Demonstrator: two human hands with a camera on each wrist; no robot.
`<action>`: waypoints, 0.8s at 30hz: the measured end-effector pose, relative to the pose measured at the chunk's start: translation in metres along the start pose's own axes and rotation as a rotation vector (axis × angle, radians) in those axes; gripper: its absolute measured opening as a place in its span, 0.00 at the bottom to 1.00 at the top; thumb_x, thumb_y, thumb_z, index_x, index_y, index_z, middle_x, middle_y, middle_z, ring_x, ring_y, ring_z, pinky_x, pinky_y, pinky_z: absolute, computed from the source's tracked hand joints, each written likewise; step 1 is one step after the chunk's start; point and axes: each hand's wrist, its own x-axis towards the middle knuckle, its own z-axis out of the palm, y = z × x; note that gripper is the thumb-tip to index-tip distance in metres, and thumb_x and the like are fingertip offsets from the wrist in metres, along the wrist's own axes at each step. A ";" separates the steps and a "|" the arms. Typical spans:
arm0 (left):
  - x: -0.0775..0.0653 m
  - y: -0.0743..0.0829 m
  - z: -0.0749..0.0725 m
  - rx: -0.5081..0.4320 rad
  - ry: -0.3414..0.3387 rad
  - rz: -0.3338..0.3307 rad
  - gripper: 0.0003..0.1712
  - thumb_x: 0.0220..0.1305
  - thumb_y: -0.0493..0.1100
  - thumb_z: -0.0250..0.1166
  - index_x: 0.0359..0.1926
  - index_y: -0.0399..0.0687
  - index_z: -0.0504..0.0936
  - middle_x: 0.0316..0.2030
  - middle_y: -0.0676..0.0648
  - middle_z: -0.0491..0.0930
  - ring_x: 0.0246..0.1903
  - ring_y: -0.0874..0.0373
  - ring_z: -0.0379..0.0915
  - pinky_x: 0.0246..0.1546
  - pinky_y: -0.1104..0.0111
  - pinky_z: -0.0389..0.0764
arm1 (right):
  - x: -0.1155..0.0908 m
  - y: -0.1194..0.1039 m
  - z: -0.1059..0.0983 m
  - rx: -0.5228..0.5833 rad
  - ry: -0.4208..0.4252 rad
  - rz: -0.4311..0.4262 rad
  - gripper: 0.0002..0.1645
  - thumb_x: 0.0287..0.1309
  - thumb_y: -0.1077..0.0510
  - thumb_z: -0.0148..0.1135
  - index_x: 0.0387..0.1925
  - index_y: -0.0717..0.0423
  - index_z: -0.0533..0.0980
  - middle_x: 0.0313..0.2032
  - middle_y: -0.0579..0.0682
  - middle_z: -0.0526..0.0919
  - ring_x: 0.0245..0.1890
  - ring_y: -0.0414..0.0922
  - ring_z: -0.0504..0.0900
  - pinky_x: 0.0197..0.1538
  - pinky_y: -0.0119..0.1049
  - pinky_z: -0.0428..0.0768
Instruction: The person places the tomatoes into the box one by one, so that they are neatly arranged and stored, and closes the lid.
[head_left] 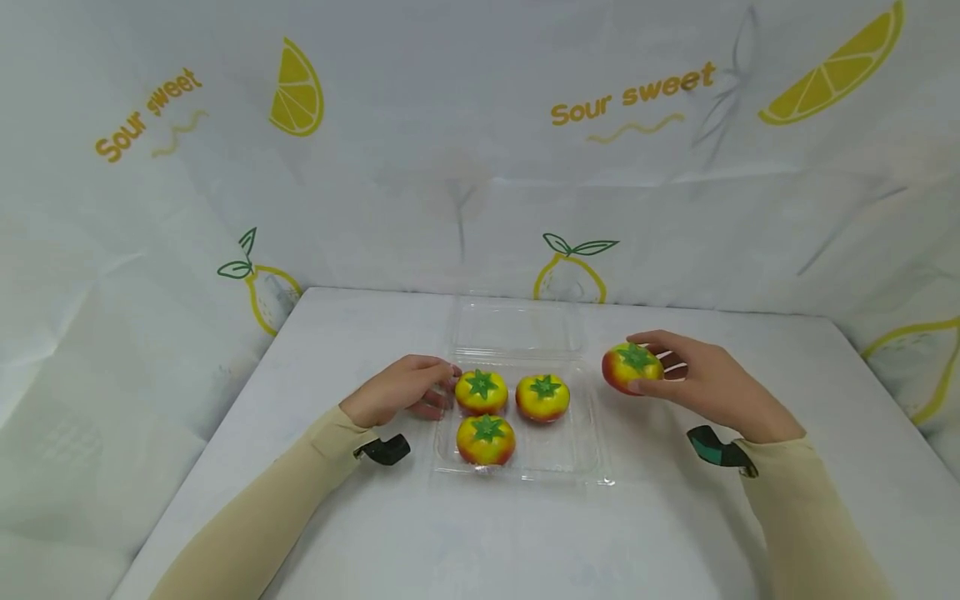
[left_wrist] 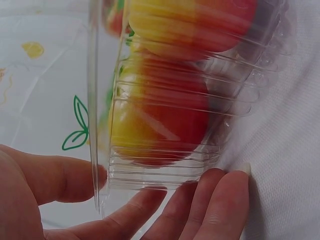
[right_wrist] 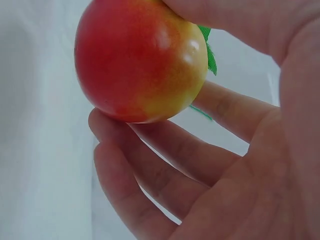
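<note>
My right hand (head_left: 693, 375) holds an artificial tomato (head_left: 632, 368), red and yellow with a green leafy top, above the table to the right of a clear plastic clamshell box (head_left: 558, 454). In the right wrist view, thumb and fingers grip this tomato (right_wrist: 140, 60) by its sides. At the box's left wall my left hand (head_left: 401, 390) pinches the rim, thumb on the outside of the edge and fingers against the ribbed side (left_wrist: 150, 177). Inside the box sit three similar tomatoes: back left (head_left: 481, 392), back right (head_left: 543, 398) and front left (head_left: 486, 440).
The box's clear lid (head_left: 517, 327) lies folded back toward the rear of the white table (head_left: 360, 533). Behind stands a white cloth (head_left: 420, 167) printed with lemons and lettering. Dark bands (head_left: 386, 450) sit at both wrists, over beige sleeves.
</note>
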 end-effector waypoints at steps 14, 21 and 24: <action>0.000 -0.001 0.001 -0.011 0.003 0.004 0.24 0.82 0.53 0.56 0.64 0.44 0.84 0.55 0.41 0.86 0.47 0.51 0.87 0.48 0.61 0.94 | -0.016 -0.045 0.009 -0.031 -0.001 -0.131 0.40 0.62 0.30 0.74 0.70 0.40 0.77 0.58 0.45 0.87 0.54 0.47 0.85 0.57 0.50 0.87; 0.000 0.000 0.001 -0.012 0.003 0.007 0.24 0.83 0.54 0.56 0.65 0.44 0.83 0.56 0.41 0.86 0.47 0.51 0.87 0.49 0.61 0.94 | -0.024 -0.065 0.017 -0.051 0.000 -0.196 0.38 0.62 0.33 0.76 0.67 0.43 0.79 0.57 0.40 0.87 0.51 0.41 0.83 0.55 0.44 0.88; -0.001 0.000 0.001 -0.008 0.004 0.007 0.24 0.83 0.54 0.56 0.65 0.44 0.83 0.55 0.41 0.86 0.47 0.51 0.87 0.49 0.61 0.94 | -0.026 -0.072 0.023 -0.056 -0.014 -0.220 0.36 0.62 0.36 0.77 0.67 0.44 0.79 0.57 0.40 0.87 0.50 0.39 0.83 0.54 0.43 0.89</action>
